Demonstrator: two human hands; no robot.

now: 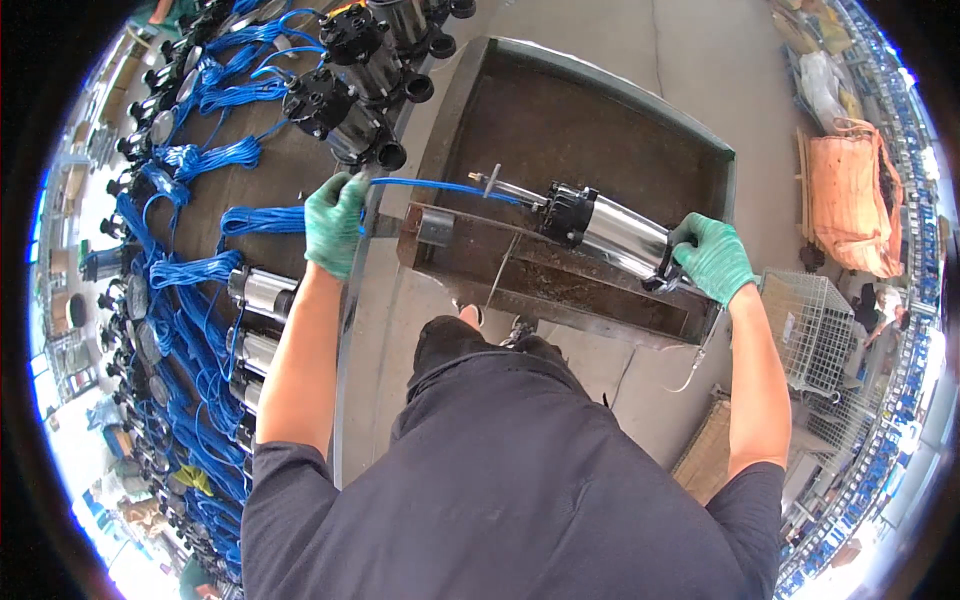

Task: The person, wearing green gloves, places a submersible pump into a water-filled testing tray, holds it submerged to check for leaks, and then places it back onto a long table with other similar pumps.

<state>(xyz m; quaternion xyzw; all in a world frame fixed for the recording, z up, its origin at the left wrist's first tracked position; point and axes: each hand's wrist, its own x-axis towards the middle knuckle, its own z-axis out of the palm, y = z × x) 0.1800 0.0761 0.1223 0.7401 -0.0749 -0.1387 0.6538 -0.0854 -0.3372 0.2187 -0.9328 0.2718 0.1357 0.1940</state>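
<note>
A submersible pump (625, 236) with a shiny steel body and a black end lies tilted across a dark metal tray (590, 110). My right hand (716, 258), in a green glove, is closed around the pump's far right end. From the black end, a metal rod with a brass tip (506, 188) and a blue cable (435, 184) point left. The cable runs to my left hand (335, 224), also gloved in green. Those fingers are closed on the blue cable beside a coiled bundle (262, 220) on the bench.
Several steel-and-black pumps (352, 120) stand at the bench's far edge, left of the tray. Blue cable coils and more pumps (265, 292) cover the bench. To the right are an orange bulk bag (852, 205) and a wire cage (808, 330).
</note>
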